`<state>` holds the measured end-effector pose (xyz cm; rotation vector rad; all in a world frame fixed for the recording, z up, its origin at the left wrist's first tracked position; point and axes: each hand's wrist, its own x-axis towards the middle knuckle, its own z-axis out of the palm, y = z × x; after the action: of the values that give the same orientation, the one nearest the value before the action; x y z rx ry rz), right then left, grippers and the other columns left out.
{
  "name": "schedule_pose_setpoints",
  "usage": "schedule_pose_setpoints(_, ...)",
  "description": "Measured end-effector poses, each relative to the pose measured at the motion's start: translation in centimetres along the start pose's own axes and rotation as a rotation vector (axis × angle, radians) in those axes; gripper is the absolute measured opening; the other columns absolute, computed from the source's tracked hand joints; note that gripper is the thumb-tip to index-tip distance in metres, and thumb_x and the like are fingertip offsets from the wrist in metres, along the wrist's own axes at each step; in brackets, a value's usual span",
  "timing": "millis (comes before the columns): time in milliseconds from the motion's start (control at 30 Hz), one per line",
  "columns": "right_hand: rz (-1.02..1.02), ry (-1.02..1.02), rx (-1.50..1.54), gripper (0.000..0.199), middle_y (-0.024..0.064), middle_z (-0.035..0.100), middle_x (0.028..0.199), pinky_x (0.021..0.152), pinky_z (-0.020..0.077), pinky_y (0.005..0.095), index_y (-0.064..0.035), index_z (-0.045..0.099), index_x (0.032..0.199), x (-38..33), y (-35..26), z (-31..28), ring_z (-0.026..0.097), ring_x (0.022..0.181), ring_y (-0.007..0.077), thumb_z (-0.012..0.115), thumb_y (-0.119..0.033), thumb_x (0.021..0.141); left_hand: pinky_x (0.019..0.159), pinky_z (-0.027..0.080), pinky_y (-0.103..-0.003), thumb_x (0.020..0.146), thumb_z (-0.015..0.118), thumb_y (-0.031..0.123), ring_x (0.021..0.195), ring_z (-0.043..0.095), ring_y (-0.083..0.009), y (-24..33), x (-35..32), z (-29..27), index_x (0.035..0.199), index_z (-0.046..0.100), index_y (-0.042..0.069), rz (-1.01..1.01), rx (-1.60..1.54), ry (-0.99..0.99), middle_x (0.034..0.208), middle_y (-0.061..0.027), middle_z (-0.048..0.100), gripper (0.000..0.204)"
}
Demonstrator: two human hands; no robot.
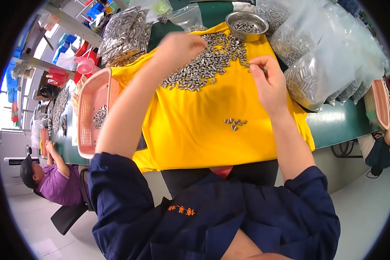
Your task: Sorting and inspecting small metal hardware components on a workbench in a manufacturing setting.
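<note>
Loosely heaped cylinders [199, 67] (shiny metal) on cloth [195, 134].

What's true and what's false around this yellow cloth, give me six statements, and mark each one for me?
1. A round silver metal bowl sits at the far edge of the yellow cloth. True.
2. All the metal pieces on the cloth lie in one heap. False: besides the large heap of small silver metal cylinders, a small cluster lies nearer the person.
3. A pink plastic mesh basket stands left of the cloth. True.
4. That basket is empty. False: small metal pieces lie in it.
5. The left hand is farther from the person's body than the right hand. True.
6. The right hand is inside the bowl. False: it is beside the large heap.
</note>
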<state>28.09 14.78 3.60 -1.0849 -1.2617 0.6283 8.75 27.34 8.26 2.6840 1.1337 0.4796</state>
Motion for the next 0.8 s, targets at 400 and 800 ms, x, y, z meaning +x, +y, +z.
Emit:
schedule_pose_setpoints(400,0.047,-0.068,-0.030,0.004,-0.0013,0.048,0.064,0.049,0.0344,0.0193,-0.0030,0.052,0.084,-0.5,0.6,0.6,0.040,0.055,0.0035,0.051,-0.005,0.080,0.069,0.046,-0.037,0.071,0.053,0.007,0.078,0.057,-0.0282,3.9,-5.2,6.7,0.080,0.060,0.009,-0.133,0.093,-0.133,0.082,-0.0102,0.059,0.012)
schedule_pose_setpoints(800,0.066,-0.175,0.022,0.006,0.0006,0.053,0.072,0.057,0.0398,0.0200,-0.0037,0.052,0.086,-0.8,1.0,0.8,0.047,0.065,0.0055,0.051,-0.005,0.080,0.064,0.046,-0.026,0.081,0.051,0.006,0.073,0.057,-0.0151,5.6,-6.4,6.3,0.093,0.059,0.004,-0.489,-1.080,-0.035,0.080,-0.0055,0.059,0.014)
